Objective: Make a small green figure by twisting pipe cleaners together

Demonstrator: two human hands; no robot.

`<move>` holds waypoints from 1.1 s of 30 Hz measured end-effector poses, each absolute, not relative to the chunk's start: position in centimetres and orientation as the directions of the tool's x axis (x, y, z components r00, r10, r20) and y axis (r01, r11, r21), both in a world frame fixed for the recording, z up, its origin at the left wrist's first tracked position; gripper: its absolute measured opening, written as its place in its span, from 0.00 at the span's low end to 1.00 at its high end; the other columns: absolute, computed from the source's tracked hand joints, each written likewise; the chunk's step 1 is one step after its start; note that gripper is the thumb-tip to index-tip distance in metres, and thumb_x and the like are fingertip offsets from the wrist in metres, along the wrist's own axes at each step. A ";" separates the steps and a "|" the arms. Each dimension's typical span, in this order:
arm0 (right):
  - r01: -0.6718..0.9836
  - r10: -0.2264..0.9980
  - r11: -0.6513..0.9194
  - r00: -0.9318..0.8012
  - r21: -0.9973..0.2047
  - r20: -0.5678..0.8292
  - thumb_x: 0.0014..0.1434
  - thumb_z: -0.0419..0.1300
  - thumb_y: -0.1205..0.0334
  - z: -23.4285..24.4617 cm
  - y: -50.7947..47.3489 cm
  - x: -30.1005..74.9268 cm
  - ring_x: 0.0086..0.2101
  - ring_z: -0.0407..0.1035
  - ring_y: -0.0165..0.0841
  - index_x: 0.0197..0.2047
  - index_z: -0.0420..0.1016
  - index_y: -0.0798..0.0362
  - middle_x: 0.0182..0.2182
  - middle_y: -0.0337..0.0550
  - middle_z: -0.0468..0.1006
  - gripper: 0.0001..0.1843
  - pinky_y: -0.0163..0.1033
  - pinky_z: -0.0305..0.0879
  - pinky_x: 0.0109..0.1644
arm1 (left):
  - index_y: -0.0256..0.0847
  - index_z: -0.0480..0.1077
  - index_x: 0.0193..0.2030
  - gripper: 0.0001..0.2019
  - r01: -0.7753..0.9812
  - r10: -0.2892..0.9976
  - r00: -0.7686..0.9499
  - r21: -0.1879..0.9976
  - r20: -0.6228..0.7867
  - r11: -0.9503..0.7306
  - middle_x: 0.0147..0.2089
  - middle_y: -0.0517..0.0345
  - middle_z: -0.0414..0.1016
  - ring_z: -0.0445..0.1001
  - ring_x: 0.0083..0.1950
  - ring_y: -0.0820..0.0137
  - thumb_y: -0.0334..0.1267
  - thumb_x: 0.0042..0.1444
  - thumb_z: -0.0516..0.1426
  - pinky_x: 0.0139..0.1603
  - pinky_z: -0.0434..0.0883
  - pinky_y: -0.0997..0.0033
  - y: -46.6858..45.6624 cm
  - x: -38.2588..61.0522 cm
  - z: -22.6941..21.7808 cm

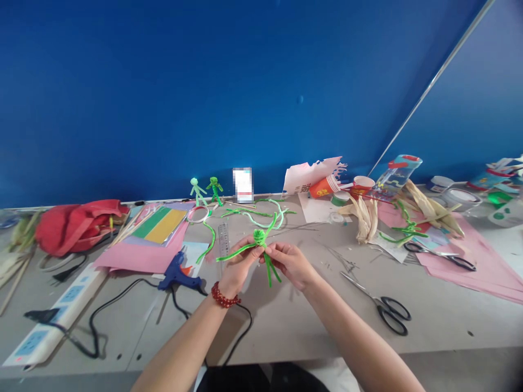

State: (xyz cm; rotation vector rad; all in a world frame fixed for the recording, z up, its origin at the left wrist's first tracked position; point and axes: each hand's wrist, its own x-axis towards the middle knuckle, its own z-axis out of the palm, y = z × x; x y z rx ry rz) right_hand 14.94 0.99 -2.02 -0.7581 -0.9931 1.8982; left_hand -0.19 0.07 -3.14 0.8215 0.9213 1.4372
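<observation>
Between my hands is a bright green pipe-cleaner figure (259, 237) with a coiled round head and several loose stems sticking out. My left hand (242, 260) pinches it from the left, one stem pointing out past the fingers. From the right, the fingers of my right hand (291, 262) close on the figure just below the head, where two stems hang down. Behind, against the wall, stand a pale green pipe-cleaner figure (198, 190) and a darker green one (214, 189). Loose green pipe cleaners (265, 216) lie on the table beyond my hands.
Black-handled scissors (390, 310) lie right of my right arm, a second pair (443, 256) farther off. Left are a blue glue gun (180, 275) with its cord, a white power strip (61, 313) and a red bag (77, 226). Paper cups (324, 187) lie at the back right.
</observation>
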 end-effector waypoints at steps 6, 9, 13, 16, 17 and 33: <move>-0.419 0.871 -0.346 -0.476 -0.840 -0.121 0.52 0.68 0.48 -2.3 1.1 14.9 0.32 0.75 0.32 0.34 0.80 0.57 0.28 0.45 0.82 0.19 0.35 0.66 0.41 | 0.38 0.76 0.32 0.09 -0.470 0.999 -0.013 0.882 -0.051 0.038 0.31 0.59 0.78 0.73 0.33 0.72 0.36 0.44 0.68 0.34 0.69 0.73 0.1 -0.1 -2.4; -0.421 0.871 -0.343 -0.477 -0.840 -0.117 0.53 0.67 0.47 -2.2 1.1 15.0 0.33 0.75 0.34 0.35 0.80 0.58 0.29 0.47 0.82 0.20 0.37 0.67 0.42 | 0.38 0.76 0.31 0.08 -0.488 0.998 0.016 0.871 -0.059 0.059 0.30 0.59 0.77 0.72 0.31 0.72 0.37 0.46 0.68 0.32 0.67 0.73 0.2 0.0 -2.0; -0.402 0.884 -0.301 -0.459 -0.865 -0.095 0.51 0.69 0.50 -2.0 1.0 15.0 0.31 0.73 0.31 0.31 0.79 0.56 0.28 0.43 0.80 0.16 0.35 0.66 0.42 | 0.39 0.76 0.31 0.07 -0.479 0.999 0.026 0.876 -0.041 0.048 0.28 0.61 0.76 0.71 0.30 0.72 0.37 0.46 0.68 0.33 0.68 0.72 0.1 0.0 -1.7; -0.400 0.895 -0.281 -0.437 -0.872 -0.088 0.50 0.70 0.51 -1.8 0.9 15.0 0.30 0.71 0.30 0.29 0.77 0.56 0.26 0.41 0.79 0.16 0.35 0.65 0.41 | 0.40 0.77 0.31 0.07 -0.459 0.998 0.044 0.887 -0.036 0.052 0.29 0.61 0.76 0.71 0.31 0.72 0.38 0.46 0.67 0.35 0.68 0.71 0.0 -0.1 -1.8; -0.401 0.896 -0.270 -0.437 -0.875 -0.077 0.51 0.69 0.50 -1.8 0.8 15.0 0.30 0.71 0.30 0.29 0.77 0.56 0.26 0.41 0.79 0.16 0.36 0.65 0.41 | 0.40 0.77 0.31 0.07 -0.455 0.998 0.042 0.889 -0.037 0.052 0.29 0.61 0.76 0.71 0.31 0.72 0.38 0.46 0.67 0.35 0.69 0.71 0.0 -0.1 -1.8; -0.312 0.940 -0.062 -0.337 -0.948 0.050 0.56 0.64 0.46 -2.2 0.9 14.7 0.29 0.70 0.31 0.27 0.75 0.55 0.24 0.40 0.77 0.19 0.37 0.64 0.39 | 0.40 0.76 0.30 0.06 -0.450 0.999 0.045 0.892 -0.017 0.035 0.31 0.59 0.78 0.74 0.35 0.69 0.35 0.45 0.67 0.39 0.71 0.69 -0.1 0.0 -2.2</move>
